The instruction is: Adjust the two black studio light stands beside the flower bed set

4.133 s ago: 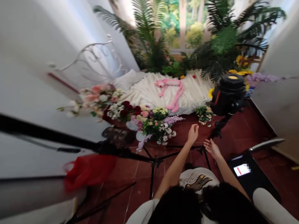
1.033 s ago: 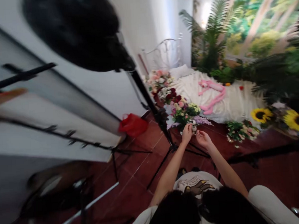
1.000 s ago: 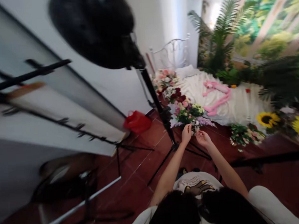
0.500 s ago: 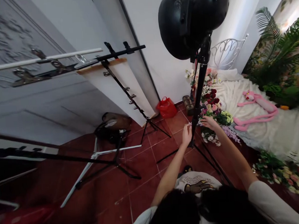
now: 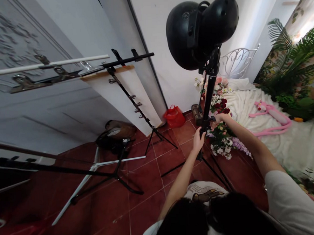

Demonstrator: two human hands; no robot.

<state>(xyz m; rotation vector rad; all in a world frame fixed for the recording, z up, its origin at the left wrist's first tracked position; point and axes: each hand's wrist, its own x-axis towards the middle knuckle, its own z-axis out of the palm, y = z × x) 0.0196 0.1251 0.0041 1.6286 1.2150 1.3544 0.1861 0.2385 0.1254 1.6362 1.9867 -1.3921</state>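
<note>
A black light stand (image 5: 209, 97) rises in front of me, with a large black studio lamp (image 5: 198, 31) on top. My left hand (image 5: 199, 140) is wrapped round the stand's pole, just below a black collar. On the right side of that collar, my right hand (image 5: 217, 120) has its fingers closed at a small black knob (image 5: 211, 119); the fingertips are partly hidden. Below my hands the stand's legs (image 5: 215, 170) spread over the red tiles.
Left are a backdrop stand with white paper (image 5: 121, 94), metal clamps (image 5: 22, 81) and tripod legs (image 5: 96, 165). A red bag (image 5: 174, 116) sits by the wall. Flowers (image 5: 221, 142) and a bed with a pink plush toy (image 5: 274, 116) are right.
My left hand has closed round the pole. My right hand, open half a second ago, has moved up and in to the collar knob. The view has tilted slightly up.
</note>
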